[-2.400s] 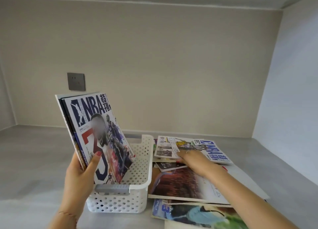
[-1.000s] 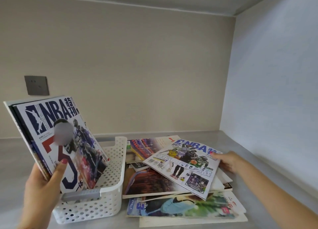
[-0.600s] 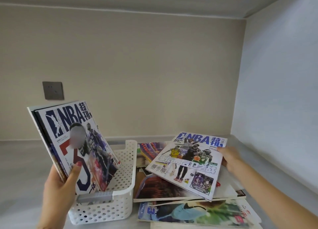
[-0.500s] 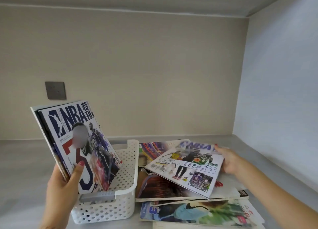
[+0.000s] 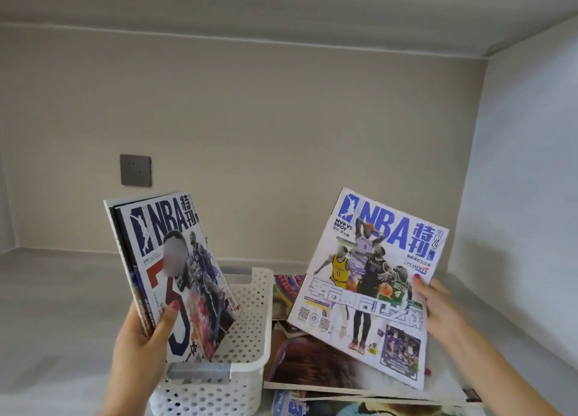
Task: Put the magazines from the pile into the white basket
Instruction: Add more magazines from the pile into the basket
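On the back wall, a grey socket [image 5: 135,170] above the white basket [image 5: 250,347]

Magazine [image 5: 369,278] in right hand [image 5: 438,309], above pile [image 5: 328,365]

Your left hand [image 5: 142,337] is raised at the lower left, forearm rising from the bottom edge — thumb laid across the front of what it grips, fingers hidden behind. Your right hand [image 5: 438,306] reaches in from the lower right, arm extended, thumb on top and fingers curled beneath — a pinch at the edge.
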